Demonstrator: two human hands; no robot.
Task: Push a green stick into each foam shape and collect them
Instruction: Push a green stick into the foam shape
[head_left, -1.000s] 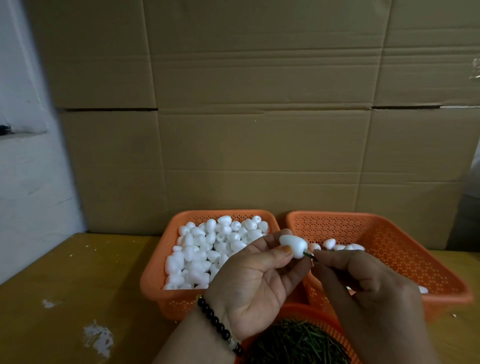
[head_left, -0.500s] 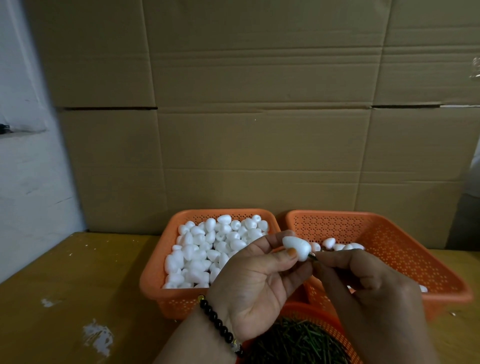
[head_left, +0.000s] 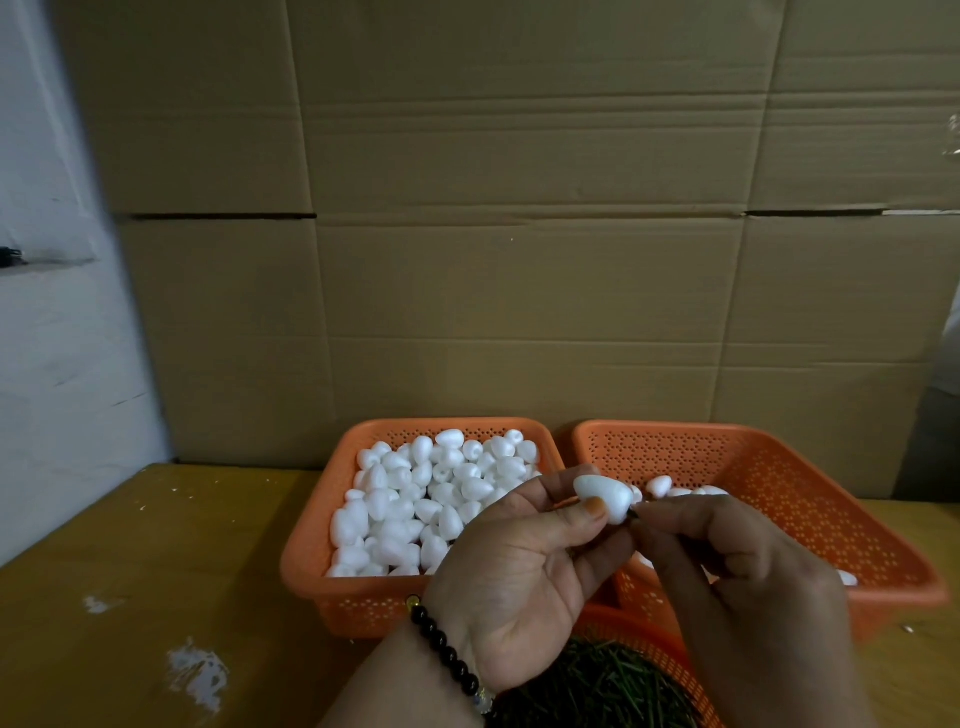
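- Up front, left hand (head_left: 519, 566) pinches a white foam shape (head_left: 602, 493).
- Right hand (head_left: 737, 561) pinches a green stick (head_left: 635, 513) at the shape's tip.

- Left hand (head_left: 511, 577): palm up, thumb and fingers curled, pinching a white egg-shaped foam piece (head_left: 602, 496); black beaded bracelet (head_left: 447, 652) on wrist.
- Right hand (head_left: 748, 587): back toward camera, fingertips pinched together at the foam's lower end.

We see white foam shapes (head_left: 431, 499) heaped in an orange basket (head_left: 311, 561) patterned with small perforations, a second matching orange basket (head_left: 779, 499), dark green sticks (head_left: 597, 686), a black beaded bracelet (head_left: 447, 654), brown cardboard (head_left: 519, 260), and a yellowish table (head_left: 156, 545) flecked white.
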